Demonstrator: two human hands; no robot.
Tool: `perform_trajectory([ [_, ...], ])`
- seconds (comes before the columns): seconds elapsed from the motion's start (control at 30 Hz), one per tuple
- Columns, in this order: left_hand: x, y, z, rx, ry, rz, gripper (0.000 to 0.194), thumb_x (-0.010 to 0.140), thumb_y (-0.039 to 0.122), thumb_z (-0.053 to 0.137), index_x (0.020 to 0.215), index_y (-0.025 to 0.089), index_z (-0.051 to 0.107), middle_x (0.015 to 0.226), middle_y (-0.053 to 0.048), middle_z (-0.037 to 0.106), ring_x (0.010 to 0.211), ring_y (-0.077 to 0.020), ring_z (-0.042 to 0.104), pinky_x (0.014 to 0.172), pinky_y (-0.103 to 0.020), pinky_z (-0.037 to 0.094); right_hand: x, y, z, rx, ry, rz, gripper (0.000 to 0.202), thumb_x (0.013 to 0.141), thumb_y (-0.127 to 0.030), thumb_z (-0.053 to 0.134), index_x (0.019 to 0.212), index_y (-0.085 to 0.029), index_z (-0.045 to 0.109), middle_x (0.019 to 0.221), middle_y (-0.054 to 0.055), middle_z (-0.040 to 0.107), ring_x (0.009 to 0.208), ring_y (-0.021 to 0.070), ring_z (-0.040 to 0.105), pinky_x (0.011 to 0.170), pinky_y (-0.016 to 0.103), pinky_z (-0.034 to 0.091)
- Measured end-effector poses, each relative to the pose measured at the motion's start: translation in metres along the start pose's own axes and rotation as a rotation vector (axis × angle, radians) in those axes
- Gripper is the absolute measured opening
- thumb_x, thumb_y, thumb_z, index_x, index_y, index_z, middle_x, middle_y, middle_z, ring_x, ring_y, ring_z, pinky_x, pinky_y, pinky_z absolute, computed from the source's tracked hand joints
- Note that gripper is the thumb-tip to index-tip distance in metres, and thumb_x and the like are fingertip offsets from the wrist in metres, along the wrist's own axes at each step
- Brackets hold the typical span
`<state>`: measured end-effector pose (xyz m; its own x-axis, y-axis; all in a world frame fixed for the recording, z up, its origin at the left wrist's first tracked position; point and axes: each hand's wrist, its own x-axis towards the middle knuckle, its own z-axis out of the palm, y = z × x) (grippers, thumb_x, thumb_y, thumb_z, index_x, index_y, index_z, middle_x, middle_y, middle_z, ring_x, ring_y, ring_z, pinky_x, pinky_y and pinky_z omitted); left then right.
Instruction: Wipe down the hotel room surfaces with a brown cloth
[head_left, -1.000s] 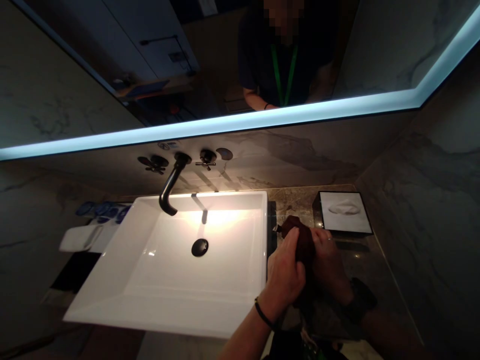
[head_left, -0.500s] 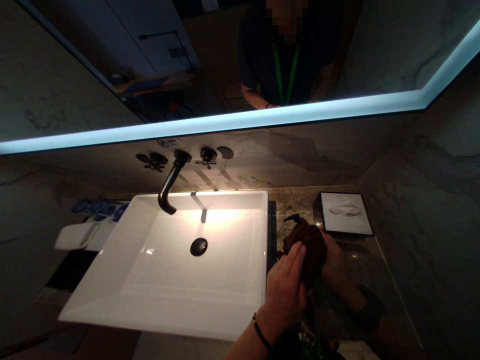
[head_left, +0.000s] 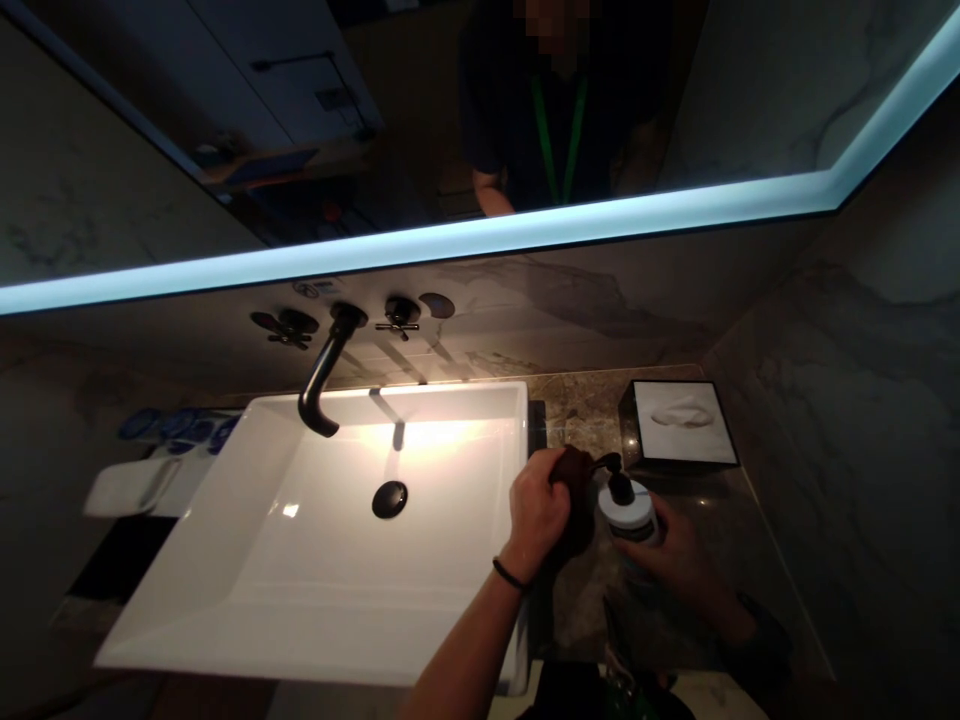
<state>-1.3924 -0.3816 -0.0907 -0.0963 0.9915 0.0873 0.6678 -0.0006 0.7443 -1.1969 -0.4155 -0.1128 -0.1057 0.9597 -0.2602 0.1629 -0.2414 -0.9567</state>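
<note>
Right beside the white rectangular ceramic basin, on its right-hand side, everything handled falls into one row over the stone-patterned brown bench. Counting away from the basin come the left hand, a dark reddish-brown soft cloth, a white round bottle with a black pump top, and the right hand.

The left fingers are clenched on the cloth, at its basin-facing side. The right fingers grasp the bottle from the side away from the basin, the thumb across its near face; this is the closer hand to it. Its long axis runs roughly upright, with the spout turned basinward, over or against the cloth's edge; I cannot tell whether they touch, nor whether the bottle's base rests on the bench.
</note>
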Motion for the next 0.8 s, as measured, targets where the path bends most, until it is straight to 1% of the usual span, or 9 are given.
perform_trajectory([
  [0.1, 0.061, 0.016, 0.002, 0.107, -0.023, 0.001, 0.047, 0.071, 0.008, 0.045, 0.114, 0.014, 0.062, 0.115, -0.007, 0.066, 0.107, -0.0195, 0.06, 0.098, -0.031, 0.047, -0.014, 0.02, -0.014, 0.031, 0.046, 0.117, 0.063, 0.058, -0.039, 0.076, 0.114, -0.013, 0.059, 0.102, 0.012, 0.068, 0.097, 0.0303, 0.063, 0.083, 0.042, 0.054],
  [0.17, 0.106, 0.02, 0.015, 0.241, -0.112, 0.054, 0.048, 0.077, 0.014, 0.047, 0.124, 0.015, 0.057, 0.122, -0.008, 0.063, 0.111, -0.0213, 0.059, 0.099, -0.032, 0.046, -0.024, 0.03, -0.024, 0.056, 0.061, 0.202, 0.069, 0.059, -0.042, 0.077, 0.119, -0.014, 0.057, 0.106, 0.013, 0.067, 0.094, 0.0309, 0.064, 0.071, 0.039, 0.058],
  [0.23, 0.144, 0.015, 0.039, 0.396, -0.284, 0.121, 0.046, 0.084, 0.023, 0.048, 0.129, 0.016, 0.053, 0.125, -0.009, 0.062, 0.112, -0.0232, 0.058, 0.098, -0.035, 0.046, -0.032, 0.038, -0.033, 0.055, 0.092, 0.256, 0.074, 0.058, -0.044, 0.078, 0.121, -0.015, 0.056, 0.107, 0.013, 0.066, 0.091, 0.0318, 0.065, 0.063, 0.038, 0.059],
  [0.3, 0.167, 0.002, 0.07, 0.495, -0.435, 0.167, 0.044, 0.087, 0.029, 0.048, 0.129, 0.017, 0.054, 0.13, -0.01, 0.058, 0.116, -0.0241, 0.056, 0.1, -0.036, 0.044, -0.039, 0.044, -0.041, 0.018, 0.155, 0.242, 0.072, 0.054, -0.043, 0.08, 0.117, -0.015, 0.059, 0.102, 0.012, 0.068, 0.091, 0.0323, 0.065, 0.068, 0.04, 0.059],
  [0.33, 0.173, -0.006, 0.087, 0.514, -0.48, 0.182, 0.044, 0.087, 0.03, 0.05, 0.129, 0.017, 0.054, 0.134, -0.01, 0.055, 0.121, -0.0244, 0.052, 0.103, -0.037, 0.041, -0.042, 0.046, -0.044, -0.001, 0.188, 0.225, 0.069, 0.054, -0.042, 0.08, 0.114, -0.016, 0.061, 0.099, 0.011, 0.069, 0.091, 0.0322, 0.065, 0.072, 0.041, 0.059],
  [0.43, 0.171, -0.034, 0.13, 0.522, -0.523, 0.206, 0.047, 0.088, 0.03, 0.051, 0.134, 0.02, 0.05, 0.147, -0.007, 0.041, 0.137, -0.027, 0.032, 0.112, -0.042, 0.029, -0.052, 0.049, -0.053, -0.031, 0.257, 0.194, 0.061, 0.056, -0.04, 0.079, 0.11, -0.018, 0.064, 0.097, 0.008, 0.07, 0.092, 0.0308, 0.066, 0.08, 0.04, 0.057],
  [0.53, 0.153, -0.055, 0.155, 0.55, -0.477, 0.209, 0.051, 0.091, 0.029, 0.046, 0.141, 0.023, 0.041, 0.153, -0.004, 0.03, 0.143, -0.0329, 0.012, 0.115, -0.052, 0.019, -0.063, 0.051, -0.062, -0.035, 0.248, 0.213, 0.062, 0.059, -0.04, 0.078, 0.114, -0.017, 0.062, 0.101, 0.009, 0.069, 0.095, 0.0302, 0.065, 0.079, 0.038, 0.058],
  [0.67, 0.117, -0.063, 0.166, 0.571, -0.346, 0.212, 0.05, 0.093, 0.032, 0.039, 0.143, 0.023, 0.039, 0.154, -0.004, 0.027, 0.143, -0.0367, 0.006, 0.114, -0.056, 0.018, -0.072, 0.052, -0.071, -0.035, 0.185, 0.234, 0.062, 0.062, -0.042, 0.078, 0.116, -0.017, 0.058, 0.107, 0.01, 0.068, 0.099, 0.0291, 0.064, 0.081, 0.036, 0.056],
  [0.8, 0.062, -0.06, 0.167, 0.604, -0.239, 0.155, 0.051, 0.094, 0.033, 0.038, 0.144, 0.024, 0.036, 0.155, -0.005, 0.025, 0.143, -0.0367, 0.007, 0.114, -0.056, 0.018, -0.074, 0.053, -0.077, -0.018, 0.148, 0.18, 0.065, 0.062, -0.044, 0.079, 0.116, -0.016, 0.057, 0.108, 0.011, 0.067, 0.1, 0.0296, 0.063, 0.086, 0.04, 0.054],
])
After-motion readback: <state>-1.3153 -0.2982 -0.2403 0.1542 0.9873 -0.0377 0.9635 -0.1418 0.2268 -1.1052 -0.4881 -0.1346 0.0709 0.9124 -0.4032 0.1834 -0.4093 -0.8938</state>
